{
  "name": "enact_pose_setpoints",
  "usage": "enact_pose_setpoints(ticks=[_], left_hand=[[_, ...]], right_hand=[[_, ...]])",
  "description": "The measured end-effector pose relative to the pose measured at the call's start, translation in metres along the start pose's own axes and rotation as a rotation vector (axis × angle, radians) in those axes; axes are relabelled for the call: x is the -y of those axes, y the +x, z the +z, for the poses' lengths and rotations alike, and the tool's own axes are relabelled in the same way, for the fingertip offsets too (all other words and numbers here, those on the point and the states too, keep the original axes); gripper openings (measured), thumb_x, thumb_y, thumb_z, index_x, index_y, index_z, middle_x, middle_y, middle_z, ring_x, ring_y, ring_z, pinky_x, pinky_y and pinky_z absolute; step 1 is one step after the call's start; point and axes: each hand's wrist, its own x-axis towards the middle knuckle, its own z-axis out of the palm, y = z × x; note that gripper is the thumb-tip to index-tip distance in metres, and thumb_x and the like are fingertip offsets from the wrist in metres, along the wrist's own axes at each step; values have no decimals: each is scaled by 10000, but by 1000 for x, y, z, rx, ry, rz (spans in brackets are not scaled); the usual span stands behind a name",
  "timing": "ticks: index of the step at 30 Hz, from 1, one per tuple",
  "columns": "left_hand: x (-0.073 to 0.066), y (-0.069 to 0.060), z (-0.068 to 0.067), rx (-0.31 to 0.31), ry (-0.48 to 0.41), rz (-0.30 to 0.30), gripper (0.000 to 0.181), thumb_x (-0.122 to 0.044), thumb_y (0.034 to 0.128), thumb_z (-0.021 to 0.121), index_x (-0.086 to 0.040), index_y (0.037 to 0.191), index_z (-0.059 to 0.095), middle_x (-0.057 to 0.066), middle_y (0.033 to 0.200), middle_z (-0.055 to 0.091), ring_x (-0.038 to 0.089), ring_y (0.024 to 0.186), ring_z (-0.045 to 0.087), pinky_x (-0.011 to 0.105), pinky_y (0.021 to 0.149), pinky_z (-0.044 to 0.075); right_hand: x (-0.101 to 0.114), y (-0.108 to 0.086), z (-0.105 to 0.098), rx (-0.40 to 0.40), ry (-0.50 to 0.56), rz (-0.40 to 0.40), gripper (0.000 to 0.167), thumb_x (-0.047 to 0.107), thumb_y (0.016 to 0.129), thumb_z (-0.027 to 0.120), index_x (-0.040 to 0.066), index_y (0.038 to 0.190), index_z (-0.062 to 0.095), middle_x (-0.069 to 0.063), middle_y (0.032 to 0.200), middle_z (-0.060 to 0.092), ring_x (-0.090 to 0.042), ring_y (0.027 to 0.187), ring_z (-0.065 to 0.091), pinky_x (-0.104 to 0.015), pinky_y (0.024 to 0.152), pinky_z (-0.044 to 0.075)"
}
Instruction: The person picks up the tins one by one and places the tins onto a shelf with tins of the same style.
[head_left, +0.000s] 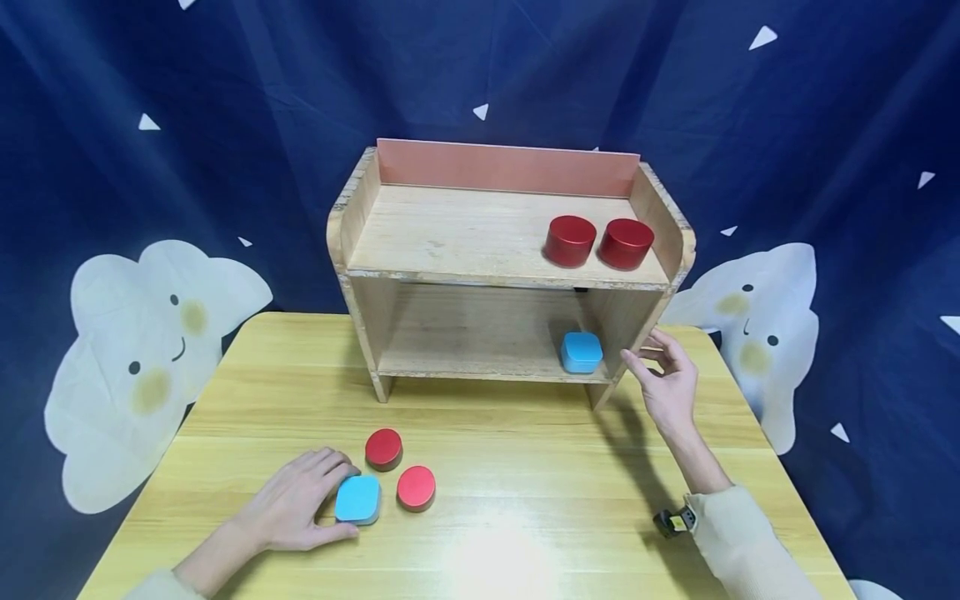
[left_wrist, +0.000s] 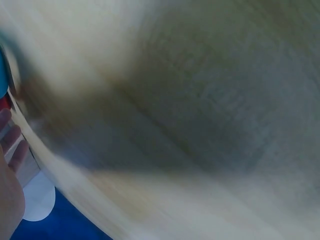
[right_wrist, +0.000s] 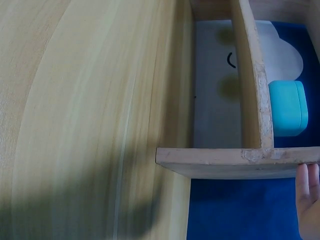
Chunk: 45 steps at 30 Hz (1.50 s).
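My left hand (head_left: 296, 504) is at the front left of the table, its fingers and thumb curled about a blue rounded-square tin (head_left: 358, 500). Only a sliver of that tin shows in the left wrist view. Just right of it stand two small round red tins, one farther back (head_left: 384, 450) and one nearer (head_left: 416, 488). My right hand (head_left: 670, 387) is beside the shelf's right side panel (right_wrist: 220, 162), fingers loosely bent and nothing in its grasp. Its fingertips appear to touch the panel. Inside, on the lower shelf board, a second blue tin (head_left: 581, 352) sits near that panel.
A two-level wooden shelf (head_left: 480, 275) stands at the back of the table (head_left: 510, 467). Two larger red round tins, one left (head_left: 570, 242) and one right (head_left: 626, 244), sit on its top board's right side. A dark blue curtain (head_left: 480, 67) hangs behind.
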Motion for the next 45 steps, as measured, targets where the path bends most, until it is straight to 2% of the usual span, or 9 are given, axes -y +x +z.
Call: enact_pose_setpoints(ticks=[13, 18, 26, 33, 40, 45], left_hand=[[-1, -1, 1, -36, 12, 24, 578, -722, 775, 794, -234, 1060, 675, -133, 1037, 636, 68, 959, 610, 378, 855, 608], [-3, -1, -1, -31, 17, 23, 570, -740, 778, 781, -241, 1036, 685, -141, 1019, 636, 54, 955, 618, 400, 897, 621], [-2, 3, -8, -77, 6, 47, 573, -697, 711, 848, -229, 1003, 694, -125, 995, 640, 49, 917, 587, 301, 775, 590], [-3, 18, -21, -96, 10, 64, 579, -663, 669, 887, -227, 991, 683, -123, 982, 629, 53, 900, 571, 299, 761, 579], [-9, 36, -29, -103, 14, 99, 592, -717, 705, 839, -223, 992, 682, -123, 978, 622, 62, 900, 569, 302, 782, 587], [-11, 51, -32, -129, 7, 128, 606, -703, 715, 838, -193, 1007, 688, -92, 971, 632, 77, 883, 570, 278, 736, 569]], right_hand=[[2, 1, 0, 5, 0, 7, 453, -170, 849, 750, -64, 1284, 680, 120, 1005, 733, 23, 830, 710, -105, 641, 564], [2, 0, 0, 4, -8, 8, 451, -164, 851, 753, -65, 1285, 679, 141, 999, 734, 24, 831, 708, -104, 643, 563], [1, 0, 0, 7, -20, -1, 462, -171, 846, 753, -72, 1291, 674, 142, 1002, 729, 27, 838, 712, -104, 651, 569], [1, 1, 0, 4, -10, 0, 459, -169, 847, 753, -53, 1286, 686, 114, 1005, 734, 31, 835, 714, -102, 644, 563], [0, 0, 0, 6, -18, -13, 460, -171, 845, 754, -64, 1286, 681, 122, 999, 733, 29, 836, 714, -102, 648, 567], [0, 0, 0, 8, -15, -10, 464, -174, 843, 755, -63, 1287, 681, 125, 1002, 731, 29, 838, 712, -101, 650, 567]])
